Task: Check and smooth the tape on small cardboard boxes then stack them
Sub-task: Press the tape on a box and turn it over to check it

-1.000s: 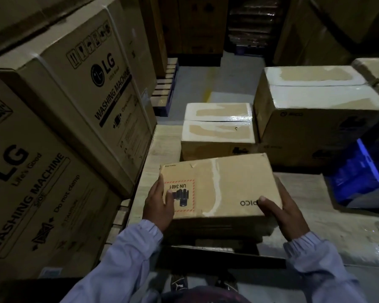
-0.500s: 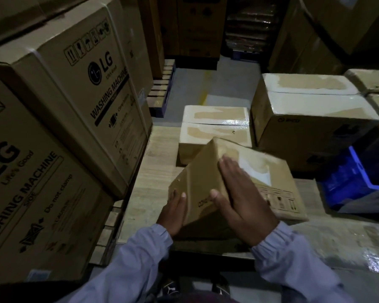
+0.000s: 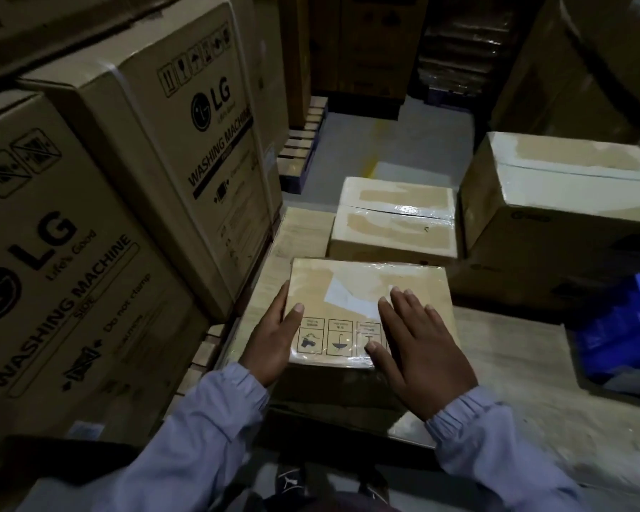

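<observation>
A small taped cardboard box (image 3: 351,286) lies flat in front of me on the wooden surface, its top face showing handling symbols and a pale tape strip. My left hand (image 3: 274,338) holds its left edge, thumb on top and fingers down the side. My right hand (image 3: 418,341) lies flat on the right half of the top, fingers straight and spread. Just behind it sits a second small taped box (image 3: 392,230) with glossy tape across its lid.
Tall washing machine cartons (image 3: 185,142) wall off the left side. A larger taped carton (image 3: 562,201) stands at the right, with a blue crate (image 3: 621,327) in front of it. The wooden platform (image 3: 525,382) extends right. A grey floor aisle (image 3: 366,142) runs ahead.
The box was tipped up on edge half a second ago; now it lies flat with a different face up. My right hand has moved from its ridge to flat on the top.
</observation>
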Motion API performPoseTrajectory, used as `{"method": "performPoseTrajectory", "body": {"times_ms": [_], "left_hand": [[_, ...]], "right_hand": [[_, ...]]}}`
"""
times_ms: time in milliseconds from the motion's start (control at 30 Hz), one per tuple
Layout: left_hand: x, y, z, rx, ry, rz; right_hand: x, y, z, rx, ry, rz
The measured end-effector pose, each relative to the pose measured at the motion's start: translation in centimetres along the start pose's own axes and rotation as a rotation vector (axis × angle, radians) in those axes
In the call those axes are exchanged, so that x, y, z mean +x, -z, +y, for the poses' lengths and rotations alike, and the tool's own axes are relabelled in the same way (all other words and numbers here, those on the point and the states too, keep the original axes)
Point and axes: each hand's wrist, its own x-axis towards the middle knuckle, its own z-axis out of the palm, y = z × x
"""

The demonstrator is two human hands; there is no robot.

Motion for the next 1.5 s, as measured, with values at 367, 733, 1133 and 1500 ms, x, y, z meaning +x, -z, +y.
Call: {"method": "performPoseTrajectory", "body": {"times_ms": [367,733,1133,1500], "left_hand": [[-0.3,0.0,1.8,0.867,-0.441,0.013],[0.2,-0.5,2.8,1.147,-0.418,-0.057],[0.9,-2.3,3.8,1.197,-0.463,-0.079],[1.8,-2.6,3.8,1.29,-0.535,-0.095]], "right_hand": [[2.0,0.6,-0.9,0.006,0.045,-0.105],[3.0,-0.5,-1.8,-0.033,0.094,-0.054],[2.6,0.2,1.1,-0.015,0.038,-0.026],[3.0,0.6,4.3,0.047,-0.063,-0.004]]}}
